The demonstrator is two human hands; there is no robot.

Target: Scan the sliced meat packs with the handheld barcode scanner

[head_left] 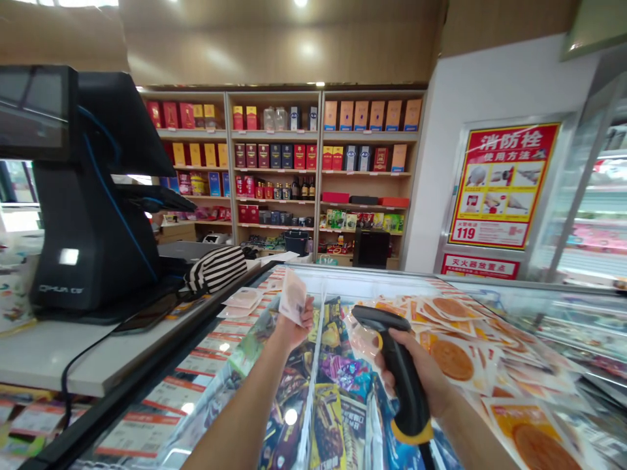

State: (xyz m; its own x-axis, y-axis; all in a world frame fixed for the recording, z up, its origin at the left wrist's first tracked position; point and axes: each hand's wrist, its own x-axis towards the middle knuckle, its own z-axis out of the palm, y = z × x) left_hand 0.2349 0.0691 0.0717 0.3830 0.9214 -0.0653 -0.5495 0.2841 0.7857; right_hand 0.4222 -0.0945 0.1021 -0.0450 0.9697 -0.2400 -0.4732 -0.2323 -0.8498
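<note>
My left hand (pixel 296 331) is closed around a flat, pale packet (pixel 292 297), held upright above the glass-topped freezer (pixel 313 385). In my right hand (pixel 424 372) is a black and yellow barcode scanner (pixel 402 375), its head tilted toward the left. My fingers wrap its handle, and a cable hangs from the base. Behind the scanner head is some crinkled clear plastic (pixel 361 338); whether my right fingers also hold it, I cannot tell. On the right part of the freezer lie many flat packets (pixel 453 358) with round orange-brown patties. Pale packets (pixel 242 300) rest near its left edge.
Colourful wrapped ice creams (pixel 328 424) show through the freezer glass. To the left, a black checkout terminal (pixel 93 196) stands on a white counter (pixel 73 352), beside a striped pouch (pixel 218 269). Shelves (pixel 274 137) of boxes line the back; a fire-hydrant poster (pixel 504 186) hangs right.
</note>
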